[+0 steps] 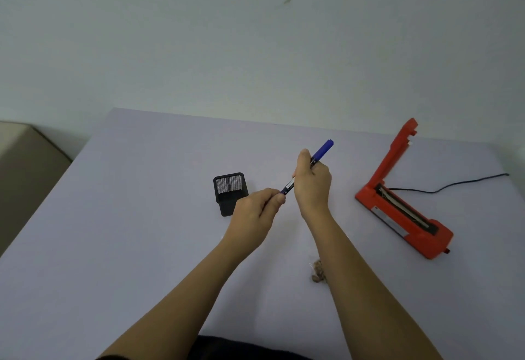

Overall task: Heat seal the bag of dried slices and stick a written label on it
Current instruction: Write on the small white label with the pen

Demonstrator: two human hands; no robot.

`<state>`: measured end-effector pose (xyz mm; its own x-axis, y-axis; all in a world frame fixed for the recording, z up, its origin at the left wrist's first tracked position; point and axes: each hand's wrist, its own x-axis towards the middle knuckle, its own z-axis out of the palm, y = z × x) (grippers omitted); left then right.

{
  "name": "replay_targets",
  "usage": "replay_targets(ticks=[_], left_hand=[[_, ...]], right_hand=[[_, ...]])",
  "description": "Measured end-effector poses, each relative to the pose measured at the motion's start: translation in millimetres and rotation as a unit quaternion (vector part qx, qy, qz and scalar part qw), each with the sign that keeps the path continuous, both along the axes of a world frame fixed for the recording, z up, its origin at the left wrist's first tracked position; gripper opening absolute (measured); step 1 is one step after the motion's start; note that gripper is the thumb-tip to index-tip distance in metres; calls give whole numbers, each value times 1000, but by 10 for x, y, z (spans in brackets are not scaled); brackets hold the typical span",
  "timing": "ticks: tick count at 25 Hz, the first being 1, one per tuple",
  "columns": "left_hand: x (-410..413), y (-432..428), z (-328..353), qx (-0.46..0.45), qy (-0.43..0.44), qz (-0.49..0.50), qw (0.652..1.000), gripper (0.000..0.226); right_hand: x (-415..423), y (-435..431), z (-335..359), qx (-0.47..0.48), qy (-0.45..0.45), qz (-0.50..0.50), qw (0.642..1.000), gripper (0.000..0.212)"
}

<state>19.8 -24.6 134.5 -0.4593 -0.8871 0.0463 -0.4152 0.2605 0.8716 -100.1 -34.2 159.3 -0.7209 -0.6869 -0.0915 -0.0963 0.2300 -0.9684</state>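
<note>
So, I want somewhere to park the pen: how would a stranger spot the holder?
On the lilac table, look left of the red heat sealer, beside the left hand. The pen holder stands there: a small square cup, the only black mesh thing.

Both hands [284,192] grip a blue pen [322,151] above the table [142,246].

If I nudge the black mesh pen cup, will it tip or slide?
The black square mesh pen cup looks empty and thin-walled, so probably light and quick to slide. A high push might tip it; its flat sides shouldn't roll.
</note>
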Motion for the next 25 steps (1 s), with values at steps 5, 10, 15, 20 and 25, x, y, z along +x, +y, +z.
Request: replay_targets(ticks=[5, 10, 15, 20, 25], left_hand=[[165, 4, -33, 183, 121, -43, 975, 32], [736, 289, -588, 335, 123, -5, 934, 33], [1113, 227, -1042, 236, -60, 182, 953, 19], [1240, -154, -1137, 95, -185, 238, 949, 9], [1720, -472, -2035, 126, -278, 242, 921, 14]], right_hand=[[156, 32, -82, -16, 21, 39, 999, 46], [-193, -74, 24, -46, -62, -70, 995, 47], [111, 185, -232, -47, -1, 88, 995, 38], [239, 677, -687, -68, -48, 101, 991, 26], [631, 570, -1620, 19, 50, 151, 987, 45]])
